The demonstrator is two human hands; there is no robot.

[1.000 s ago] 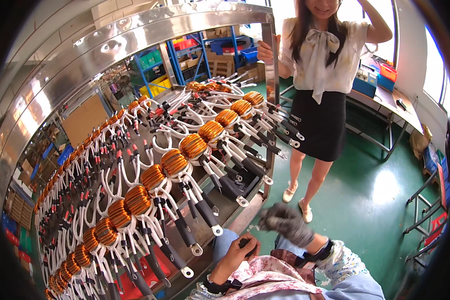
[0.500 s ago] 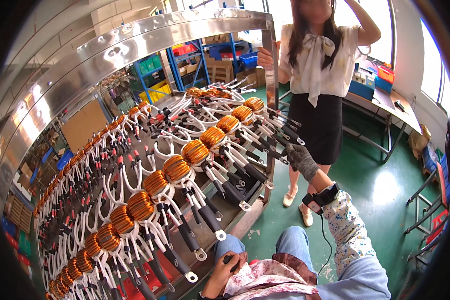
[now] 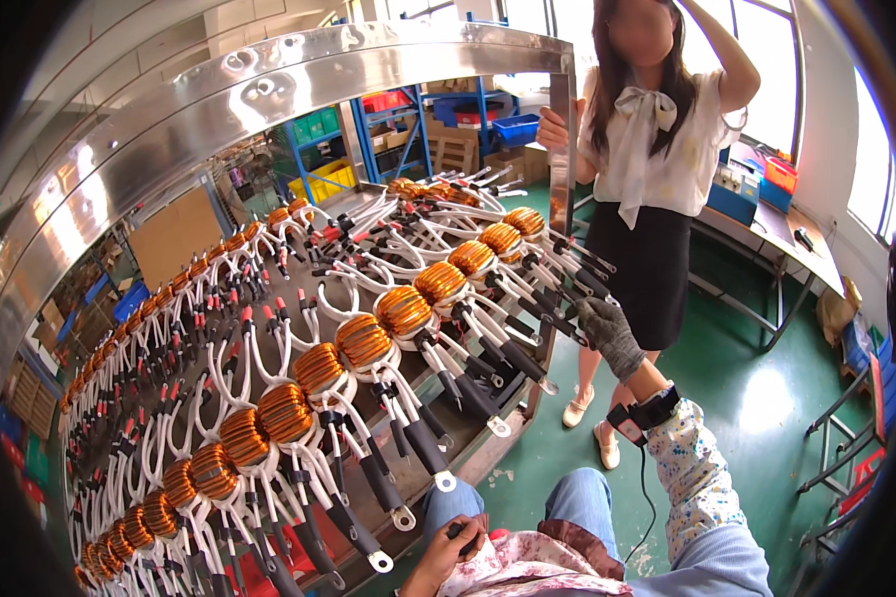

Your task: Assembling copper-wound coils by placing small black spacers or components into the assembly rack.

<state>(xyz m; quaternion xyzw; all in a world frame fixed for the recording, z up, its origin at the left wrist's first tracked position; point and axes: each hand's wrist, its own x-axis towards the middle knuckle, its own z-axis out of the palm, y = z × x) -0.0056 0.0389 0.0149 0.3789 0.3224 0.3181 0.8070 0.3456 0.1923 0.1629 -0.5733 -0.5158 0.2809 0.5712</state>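
My right hand (image 3: 612, 338), in a grey glove, reaches to the far right corner of a metal rack. Its fingers are closed around the end of a black-sleeved cable (image 3: 565, 320); the exact grip is partly hidden. The cable belongs to a row of copper-wound ring coils (image 3: 365, 341) with white leads, black sleeves and metal ring lugs (image 3: 445, 482). My left hand (image 3: 448, 557) rests low near my lap, curled around a small black object (image 3: 460, 530) whose kind I cannot make out.
The rack's shiny metal frame (image 3: 368, 40) arches over the coils. Another person (image 3: 647, 139) stands at its far right corner, one hand (image 3: 553, 129) on the post. A table (image 3: 757, 219) with bins stands at the right. Blue shelving (image 3: 373, 139) is behind.
The whole scene has shifted slightly right and down in the picture. My right hand stays at the cable ends, and my left still holds the small black object.
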